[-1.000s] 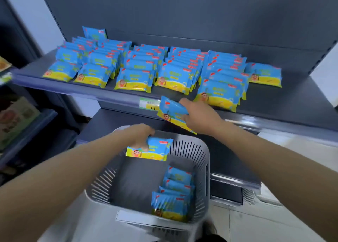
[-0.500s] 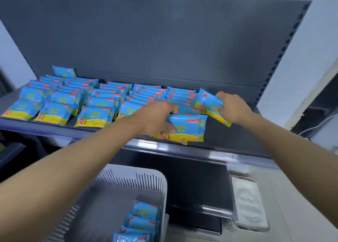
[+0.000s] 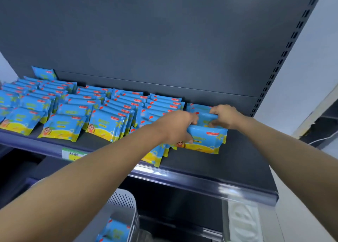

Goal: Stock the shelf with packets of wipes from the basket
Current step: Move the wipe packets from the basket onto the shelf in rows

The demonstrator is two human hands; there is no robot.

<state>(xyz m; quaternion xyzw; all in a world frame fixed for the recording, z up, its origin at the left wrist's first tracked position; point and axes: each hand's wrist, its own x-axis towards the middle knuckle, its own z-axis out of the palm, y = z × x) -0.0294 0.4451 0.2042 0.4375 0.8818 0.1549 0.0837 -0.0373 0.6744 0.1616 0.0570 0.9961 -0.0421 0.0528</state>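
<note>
Left hand (image 3: 175,126) grips front packet (image 3: 206,141), on shelf (image 3: 241,161) toward its right end; right hand (image 3: 226,116) grips rear packet (image 3: 205,117) just behind it. Basket (image 3: 126,203) below shelf's front edge, more packets (image 3: 115,230) inside.

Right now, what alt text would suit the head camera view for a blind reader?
At the right end of a dark shelf, the left hand grips a front packet of wipes and the right hand holds a rear packet behind it. Rows of blue-and-yellow packets fill the shelf's left; a grey basket sits below.
</note>
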